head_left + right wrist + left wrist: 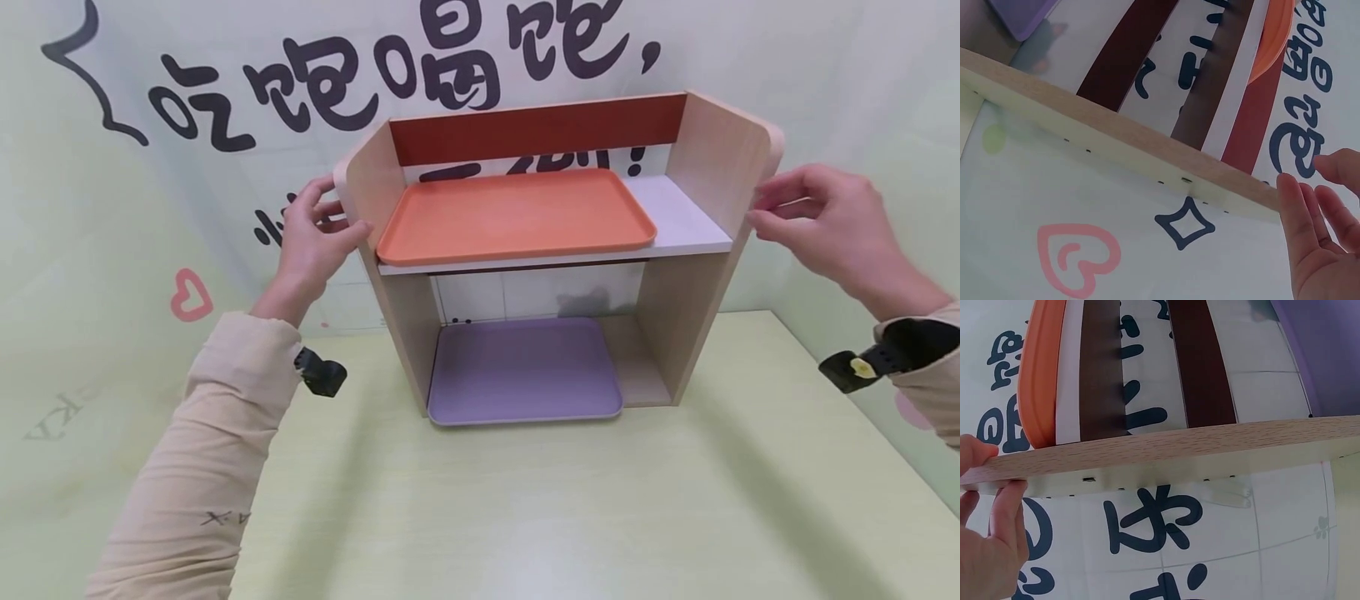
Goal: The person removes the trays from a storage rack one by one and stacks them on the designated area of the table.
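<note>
A two-tier wooden desk shelf point(682, 325) stands upright against the wall. My left hand point(311, 237) pinches the front edge of its left side panel near the upper board. In the left wrist view the thumb point(979, 450) lies over the panel and the fingers press its outer face. My right hand point(843, 221) is at the right panel's front edge, its fingertips right at the wood and the thumb apart from it in the right wrist view. An orange tray point(517, 217) lies on the upper board; a purple tray point(525, 371) lies on the bottom board, slightly overhanging its front.
The shelf stands toward the back of a pale wooden table point(480, 508). Behind it is a wall covering point(187, 192) with large dark characters, and another wall point(885, 108) rises at the right. Both wrists carry dark strapped cameras point(321, 372).
</note>
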A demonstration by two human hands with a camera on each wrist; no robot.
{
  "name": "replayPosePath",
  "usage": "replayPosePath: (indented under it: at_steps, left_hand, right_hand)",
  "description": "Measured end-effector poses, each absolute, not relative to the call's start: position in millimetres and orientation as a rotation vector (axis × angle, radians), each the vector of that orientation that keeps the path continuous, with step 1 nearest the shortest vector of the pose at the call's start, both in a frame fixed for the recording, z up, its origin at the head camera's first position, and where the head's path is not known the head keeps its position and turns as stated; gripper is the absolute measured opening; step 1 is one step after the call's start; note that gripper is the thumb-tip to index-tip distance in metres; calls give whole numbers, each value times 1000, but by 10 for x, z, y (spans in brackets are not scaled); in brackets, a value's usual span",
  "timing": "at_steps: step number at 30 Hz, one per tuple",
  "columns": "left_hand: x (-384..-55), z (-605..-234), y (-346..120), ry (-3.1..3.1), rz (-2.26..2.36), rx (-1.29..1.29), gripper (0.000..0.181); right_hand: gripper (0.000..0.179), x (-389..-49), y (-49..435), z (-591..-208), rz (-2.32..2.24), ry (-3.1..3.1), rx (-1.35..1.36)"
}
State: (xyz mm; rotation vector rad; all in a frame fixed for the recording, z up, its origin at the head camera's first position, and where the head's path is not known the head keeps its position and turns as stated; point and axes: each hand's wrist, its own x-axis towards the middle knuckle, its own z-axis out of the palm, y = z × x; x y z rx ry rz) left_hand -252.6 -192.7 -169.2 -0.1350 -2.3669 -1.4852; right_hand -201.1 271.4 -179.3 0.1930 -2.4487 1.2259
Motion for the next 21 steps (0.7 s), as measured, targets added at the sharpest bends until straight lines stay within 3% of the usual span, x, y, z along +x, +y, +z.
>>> replayPosePath:
  at_steps: [6,21]
  left_hand:
    - [-2535,-1689,-1936,-2366,-1491,-148,56]
    - [-2526,-1681,-1953,-2377,-1490,-181,57]
  right_hand:
    - [42,-2110,2511,-1790,1068,-2595,262]
    - [44,-2405,2174,-1759,1238,-2701,403]
